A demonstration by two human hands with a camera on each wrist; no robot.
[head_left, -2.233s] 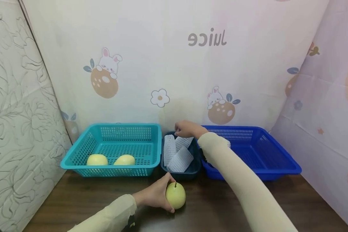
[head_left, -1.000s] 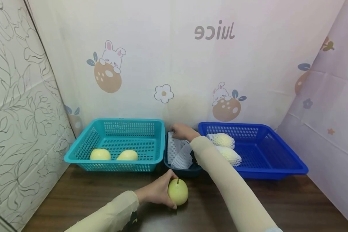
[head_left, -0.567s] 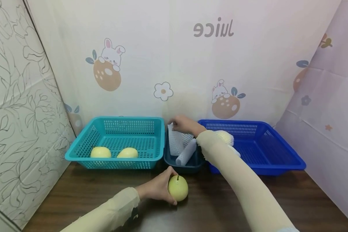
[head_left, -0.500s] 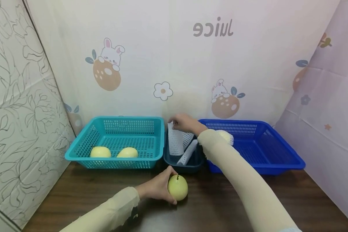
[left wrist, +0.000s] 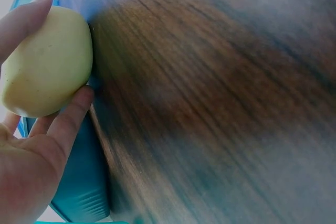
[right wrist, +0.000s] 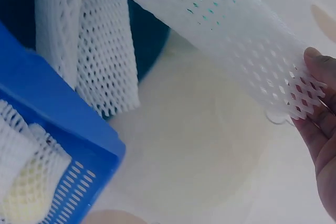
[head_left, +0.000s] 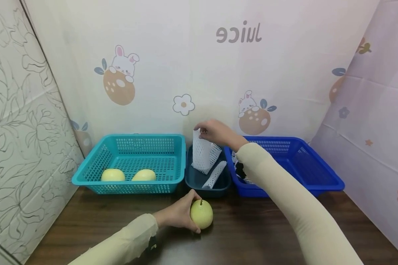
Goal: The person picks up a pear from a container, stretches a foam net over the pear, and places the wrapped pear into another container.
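Observation:
My left hand [head_left: 176, 214] grips a pale yellow-green pear [head_left: 202, 215] on the table, its stem pointing up. In the left wrist view the thumb and fingers wrap the pear [left wrist: 52, 64] from two sides. Over the small dark teal bin [head_left: 191, 183], my right hand [head_left: 219, 133] pinches a white foam fruit net [head_left: 201, 154] by its upper end, and the net hangs down from it. The right wrist view has this flattened net [right wrist: 231, 40] between thumb and fingers. Two more nets, one being a rolled net [head_left: 215, 175], lie in the bin.
To the left stands a turquoise basket [head_left: 128, 188] with two bare pears [head_left: 144, 175]. A blue basket [head_left: 325, 184] is on the right, partly behind my right forearm; the right wrist view shows a netted pear [right wrist: 31, 190] in it. A patterned curtain [head_left: 152, 66] hangs behind.
My right hand has reached into the small bin, taken hold of a foam net and raised it. The rolled net beside it has shifted. My left hand keeps its grip on the pear.

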